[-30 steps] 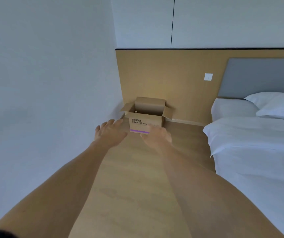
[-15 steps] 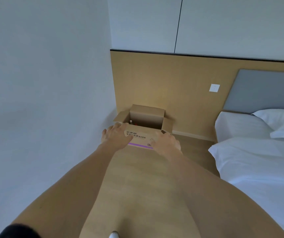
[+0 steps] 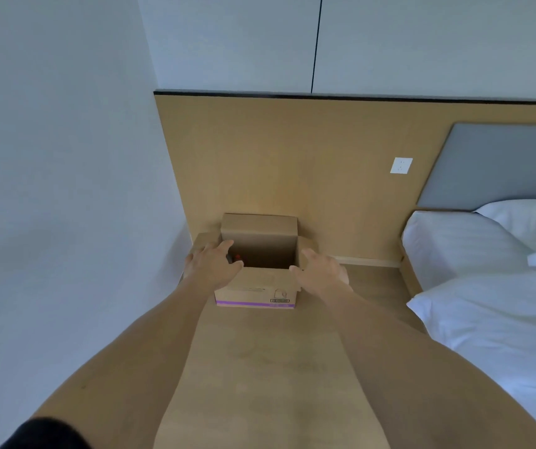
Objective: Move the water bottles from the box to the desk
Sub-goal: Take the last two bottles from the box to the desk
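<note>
An open cardboard box (image 3: 255, 288) with a purple stripe stands on the wooden floor in the corner, its flaps folded out. Inside, at the left, a red bottle cap (image 3: 237, 257) shows in the dark; the rest of the contents are hidden. My left hand (image 3: 212, 266) reaches over the box's left rim with fingers spread and holds nothing. At the box's right front corner, my right hand (image 3: 320, 272) hovers with relaxed fingers, empty too. No desk is in view.
A white wall (image 3: 65, 189) runs close along the left. A wooden wall panel (image 3: 292, 163) with a white socket (image 3: 401, 165) stands behind the box. A bed with white sheets (image 3: 493, 312) and pillows fills the right side.
The view has moved closer to the box. Both hands have advanced from the box's front face up to its opening, the left one now over the rim.
</note>
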Motion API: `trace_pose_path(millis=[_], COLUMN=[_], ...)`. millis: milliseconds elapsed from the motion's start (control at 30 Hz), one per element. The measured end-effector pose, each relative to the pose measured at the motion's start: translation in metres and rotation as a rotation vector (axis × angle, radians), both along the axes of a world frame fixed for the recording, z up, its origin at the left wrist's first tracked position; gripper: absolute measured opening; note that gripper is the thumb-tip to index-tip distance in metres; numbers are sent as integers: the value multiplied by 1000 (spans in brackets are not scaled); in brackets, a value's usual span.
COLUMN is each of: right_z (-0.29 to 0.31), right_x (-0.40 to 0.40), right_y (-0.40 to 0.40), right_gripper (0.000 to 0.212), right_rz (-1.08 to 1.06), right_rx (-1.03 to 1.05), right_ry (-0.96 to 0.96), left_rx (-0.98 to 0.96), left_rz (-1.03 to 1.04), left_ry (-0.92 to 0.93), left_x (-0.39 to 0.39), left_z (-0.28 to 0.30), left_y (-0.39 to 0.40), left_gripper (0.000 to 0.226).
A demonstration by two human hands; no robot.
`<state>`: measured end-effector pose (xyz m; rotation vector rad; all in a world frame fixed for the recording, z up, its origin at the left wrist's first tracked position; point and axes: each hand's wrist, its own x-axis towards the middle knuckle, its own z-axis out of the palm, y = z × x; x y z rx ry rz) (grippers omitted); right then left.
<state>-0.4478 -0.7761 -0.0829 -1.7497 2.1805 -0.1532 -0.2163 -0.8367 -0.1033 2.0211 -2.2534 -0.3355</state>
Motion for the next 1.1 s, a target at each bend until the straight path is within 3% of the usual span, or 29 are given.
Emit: trace_pose_path(millis=[567,1100], right_z=[-77,-192], right_x=[-20,16], right_y=[-345,-545], right_gripper=[58,61], right_rz=[104,32], right_rx=[156,376], right_ry=[1,4], left_rx=[115,362], left_rz=[88,43], left_ry=[16,49], left_x=[-16,10], left_z=[-70,-195], left_y=[-316,-516], left_gripper=[58,65])
